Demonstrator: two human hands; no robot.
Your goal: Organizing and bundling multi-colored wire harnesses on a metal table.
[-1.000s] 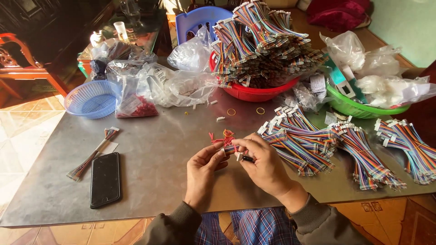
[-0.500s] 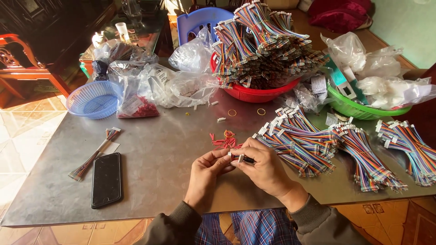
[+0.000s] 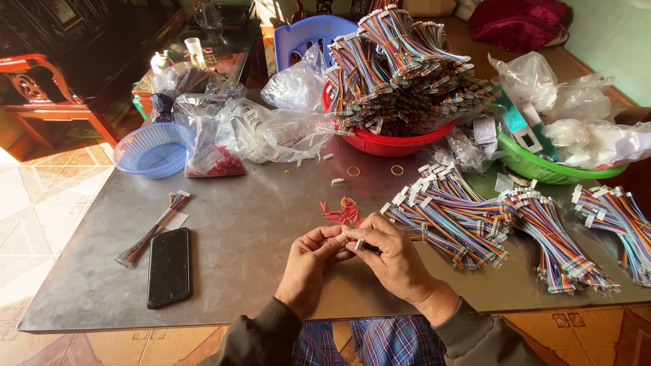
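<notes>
Dull, smooth metal table, glossy black phone, crinkled clear plastic bags, seemingly plastic blue basket.

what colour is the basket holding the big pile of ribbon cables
Red: the basket under the heaped multicoloured ribbon cables shows its red rim, clearest in the head view.

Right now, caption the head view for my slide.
Left hand and right hand pinch a small white connector beside red pins and rainbow ribbon cables.
</notes>
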